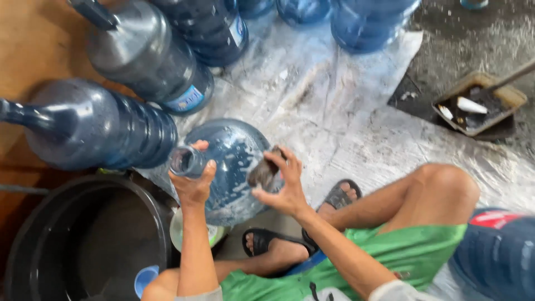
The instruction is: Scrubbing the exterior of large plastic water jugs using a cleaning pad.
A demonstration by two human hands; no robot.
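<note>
Jug: a big blue water jug (231,161) lies on its side at the near centre, on a pale plastic sheet (345,111), its open neck toward the left; wet and foamy on its wall.
Left hand: the left hand (192,178) is closed around the jug's neck, thumb over the top.
Right hand: the right hand (284,187) presses a dark scrub pad (264,171) against the jug's side, fingers curled over it.
Person: seated low, green shorts (412,251), black sandals (267,238) just right of and nearer than the jug.
Tub: a black tub (33,245) at the near left, just beside the jug's neck; a small blue cap (146,278) at its near rim.
Other jugs: two jugs (100,125) lying at the far left, more along the far edge, one at the near right.
Tray: a shallow tray (515,97) with white scraps in it, far right on the concrete floor, well apart.
</note>
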